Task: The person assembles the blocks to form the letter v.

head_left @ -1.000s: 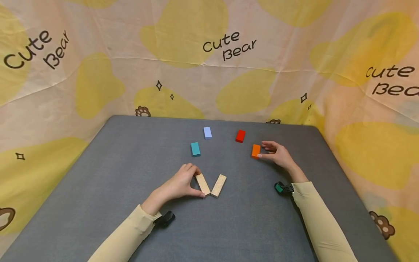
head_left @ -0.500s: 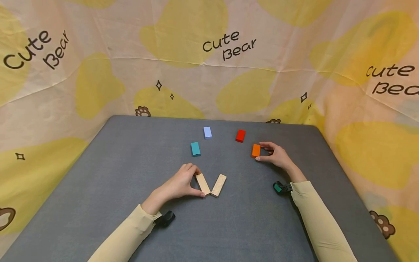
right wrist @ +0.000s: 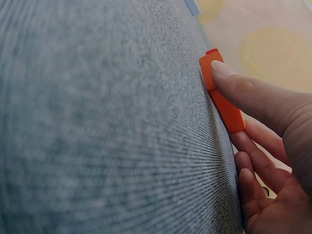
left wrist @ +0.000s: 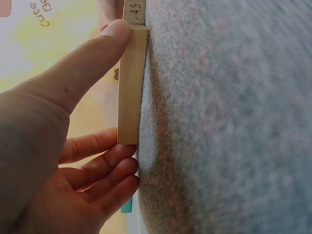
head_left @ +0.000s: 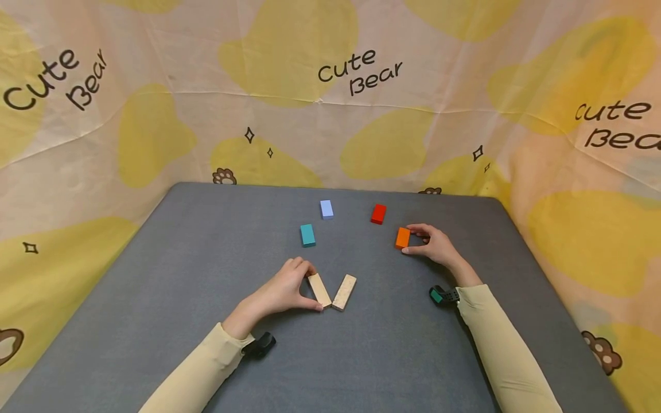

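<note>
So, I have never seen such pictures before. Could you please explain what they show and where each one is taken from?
There is no machine, only a person's bare left hand and right hand. The wide picture comes from a camera worn on the head. The close ones come from the left wrist camera and right wrist camera, each watching its own hand. On the grey table lie a teal block, a light blue block, a red block, an orange block and, set like a V, a left wooden block and a right wooden block. The left hand holds the left wooden block; the right hand grips the orange block.
</note>
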